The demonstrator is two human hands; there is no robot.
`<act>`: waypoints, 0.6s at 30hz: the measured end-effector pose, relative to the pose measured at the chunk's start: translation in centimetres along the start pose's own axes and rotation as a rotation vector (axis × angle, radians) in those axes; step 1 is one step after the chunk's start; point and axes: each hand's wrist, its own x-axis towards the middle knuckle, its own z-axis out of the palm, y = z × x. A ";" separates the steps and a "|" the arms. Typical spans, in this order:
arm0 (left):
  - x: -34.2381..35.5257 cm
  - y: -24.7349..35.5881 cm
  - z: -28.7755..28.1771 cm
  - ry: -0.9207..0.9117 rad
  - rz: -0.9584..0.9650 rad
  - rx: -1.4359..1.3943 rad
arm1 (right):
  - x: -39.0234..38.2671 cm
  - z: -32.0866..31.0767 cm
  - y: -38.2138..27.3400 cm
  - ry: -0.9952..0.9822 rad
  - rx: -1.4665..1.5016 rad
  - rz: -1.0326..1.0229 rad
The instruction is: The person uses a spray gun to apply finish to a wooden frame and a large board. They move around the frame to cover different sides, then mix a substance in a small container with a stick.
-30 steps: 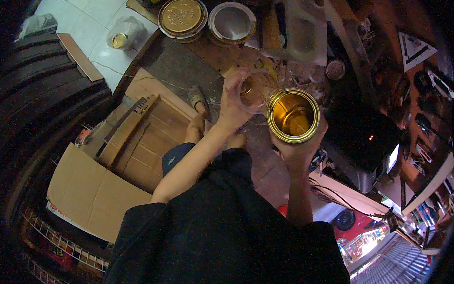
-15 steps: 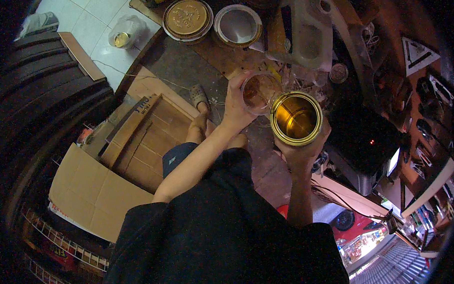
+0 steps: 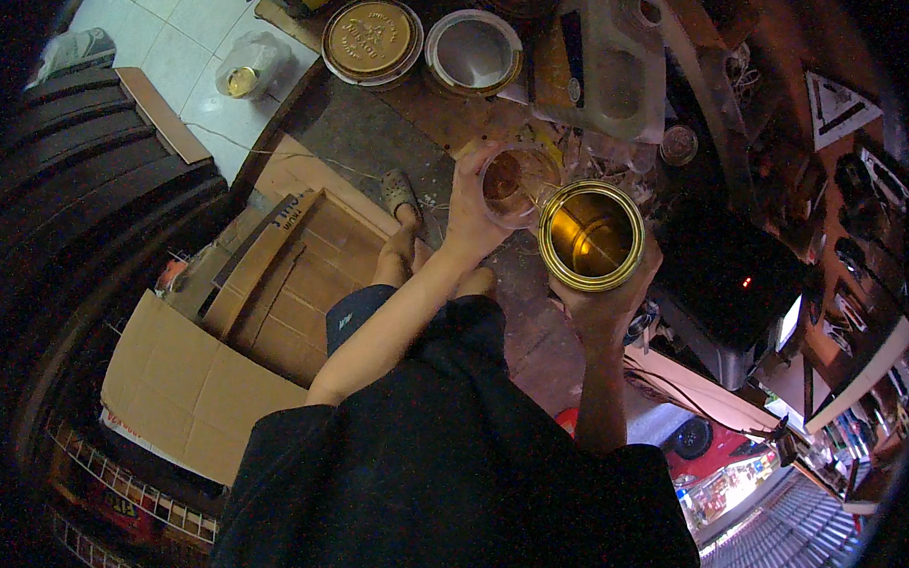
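- Golden metal, round and open-topped: my right hand (image 3: 607, 291) is curled around the lower side of a tin (image 3: 572, 220) just right of the frame's centre, its inside shining amber; whether that is liquid or lining I cannot tell.
- My left hand (image 3: 472, 208) is wrapped around the left side of a clear cup (image 3: 507, 182), near the centre, something brownish showing within.
- Cup and tin sit side by side, rims overlapping in view; I cannot tell whether they touch.
- Above my hands, along the top of the frame: a lidded can (image 3: 371, 42), an open white-rimmed tub (image 3: 434, 52) and a translucent plastic jug (image 3: 617, 73).
- Right of the tin, a dark machine (image 3: 725, 295) with a small red light.
- Left of centre, a brown cardboard box (image 3: 305, 299); at upper left, a plastic bag (image 3: 265, 62) on white tiles (image 3: 171, 49).
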 end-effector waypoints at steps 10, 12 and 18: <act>0.6 1.0 -0.7 0.043 -0.010 0.000 | -4.0 3.2 4.6 0.034 0.061 -0.012; 0.9 1.7 -1.0 0.070 -0.018 0.044 | -3.9 3.6 5.2 0.026 0.096 -0.026; 1.7 2.5 -2.8 0.069 -0.009 -0.067 | -3.5 4.8 5.2 -0.019 0.066 0.020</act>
